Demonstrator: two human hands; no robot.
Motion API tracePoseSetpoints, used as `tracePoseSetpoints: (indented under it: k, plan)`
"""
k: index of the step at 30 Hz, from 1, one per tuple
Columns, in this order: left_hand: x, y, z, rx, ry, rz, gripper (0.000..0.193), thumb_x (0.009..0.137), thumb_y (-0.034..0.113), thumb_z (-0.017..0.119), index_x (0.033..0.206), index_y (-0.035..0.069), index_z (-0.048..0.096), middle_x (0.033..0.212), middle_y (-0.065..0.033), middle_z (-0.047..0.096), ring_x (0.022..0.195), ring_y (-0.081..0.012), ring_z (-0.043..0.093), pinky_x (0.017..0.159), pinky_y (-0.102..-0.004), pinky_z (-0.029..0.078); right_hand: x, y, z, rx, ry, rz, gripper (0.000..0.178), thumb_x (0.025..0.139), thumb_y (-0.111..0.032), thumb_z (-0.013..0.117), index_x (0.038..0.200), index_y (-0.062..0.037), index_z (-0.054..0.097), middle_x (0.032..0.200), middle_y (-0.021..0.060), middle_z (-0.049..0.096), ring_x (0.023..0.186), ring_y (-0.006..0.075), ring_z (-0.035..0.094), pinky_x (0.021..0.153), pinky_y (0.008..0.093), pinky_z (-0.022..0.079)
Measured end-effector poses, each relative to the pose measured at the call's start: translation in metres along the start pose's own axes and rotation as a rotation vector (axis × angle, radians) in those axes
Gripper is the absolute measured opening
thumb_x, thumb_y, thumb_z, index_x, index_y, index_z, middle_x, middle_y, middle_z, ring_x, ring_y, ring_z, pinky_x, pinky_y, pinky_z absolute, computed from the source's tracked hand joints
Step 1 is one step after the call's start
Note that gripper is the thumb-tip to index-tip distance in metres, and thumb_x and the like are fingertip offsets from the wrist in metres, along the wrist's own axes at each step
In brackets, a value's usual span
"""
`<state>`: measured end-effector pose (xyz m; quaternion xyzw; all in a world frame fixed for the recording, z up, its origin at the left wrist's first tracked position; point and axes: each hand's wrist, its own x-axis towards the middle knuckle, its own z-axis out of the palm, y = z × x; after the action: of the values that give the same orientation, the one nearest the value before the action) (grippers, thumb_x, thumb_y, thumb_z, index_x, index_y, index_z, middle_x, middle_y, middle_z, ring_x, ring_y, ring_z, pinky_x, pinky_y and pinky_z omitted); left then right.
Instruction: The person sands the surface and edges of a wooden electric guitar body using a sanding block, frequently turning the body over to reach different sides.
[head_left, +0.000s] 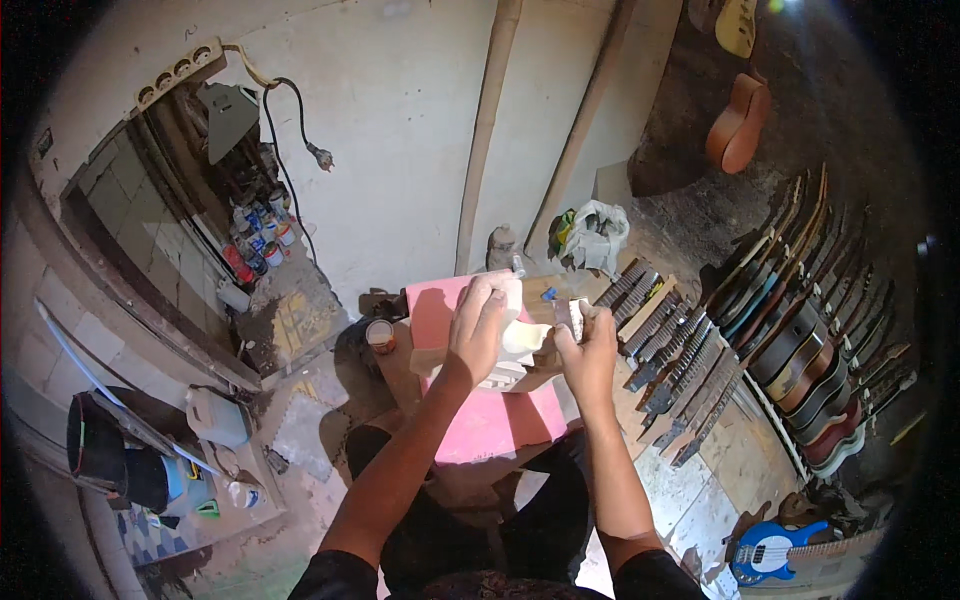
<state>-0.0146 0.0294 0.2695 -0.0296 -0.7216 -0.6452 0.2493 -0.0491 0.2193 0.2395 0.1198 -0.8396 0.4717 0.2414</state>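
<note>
Pink board point(478, 430), pale piece point(523, 337) lengthwise forward

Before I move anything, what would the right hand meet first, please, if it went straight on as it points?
Beyond the small piece in its grip, the right hand would probably meet the white plastic bag first, though depth is unclear.
</note>
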Motion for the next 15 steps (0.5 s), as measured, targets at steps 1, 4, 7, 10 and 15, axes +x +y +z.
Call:
tracePoseSetpoints:
  k: [1, 4, 7, 10, 15]
  plan:
    - [0.000, 0.000, 0.001, 0.002, -0.024, 0.040, 0.036, 0.099, 0.017, 0.057, 0.129, -0.001, 0.058, 0.122, -0.0201, 0.064, 0.122, -0.0368, 0.056, 0.106, -0.0445, 0.044, 0.002, 0.000, -0.004, 0.026, -0.012, 0.050, 0.044, 0.080, -0.018, 0.075, 0.115, 0.0035, 0.060, 0.105, 0.0209, 0.059, 0.098, 0.0380, 0.061, 0.087, 0.0458, 0.050]
    - [-0.004, 0.004, 0.006, 0.051, -0.072, 0.147, 0.039, 0.097, 0.015, 0.060, 0.132, -0.002, 0.058, 0.125, -0.0200, 0.063, 0.123, -0.0362, 0.057, 0.107, -0.0432, 0.043, 0.004, 0.017, -0.003, 0.074, 0.015, 0.033, 0.043, 0.080, -0.018, 0.075, 0.114, 0.0041, 0.059, 0.105, 0.0213, 0.060, 0.098, 0.0381, 0.061, 0.087, 0.0458, 0.050]
    - [-0.007, 0.012, 0.011, 0.086, -0.086, 0.143, 0.040, 0.096, 0.014, 0.063, 0.133, -0.003, 0.058, 0.129, -0.0198, 0.063, 0.122, -0.0336, 0.058, 0.107, -0.0417, 0.044, 0.005, 0.026, -0.003, 0.103, 0.000, 0.078, 0.040, 0.081, -0.015, 0.074, 0.112, 0.0052, 0.058, 0.105, 0.0219, 0.060, 0.099, 0.0381, 0.061, 0.088, 0.0456, 0.050]
    - [-0.005, 0.013, 0.012, -0.039, -0.128, 0.050, 0.044, 0.097, 0.015, 0.065, 0.137, -0.002, 0.057, 0.133, -0.0188, 0.062, 0.124, -0.0297, 0.059, 0.108, -0.0400, 0.044, 0.005, 0.032, -0.003, 0.115, 0.015, 0.064, 0.040, 0.081, -0.014, 0.074, 0.112, 0.0058, 0.058, 0.104, 0.0220, 0.061, 0.099, 0.0377, 0.061, 0.088, 0.0453, 0.050]
    - [-0.005, 0.006, 0.004, -0.132, -0.235, 0.034, 0.053, 0.102, 0.020, 0.064, 0.149, 0.000, 0.050, 0.142, -0.0160, 0.059, 0.134, -0.0249, 0.054, 0.115, -0.0373, 0.039, 0.007, 0.026, -0.010, 0.173, -0.012, 0.119, 0.037, 0.085, -0.010, 0.072, 0.114, 0.0064, 0.056, 0.104, 0.0191, 0.063, 0.096, 0.0299, 0.064, 0.085, 0.0399, 0.052]
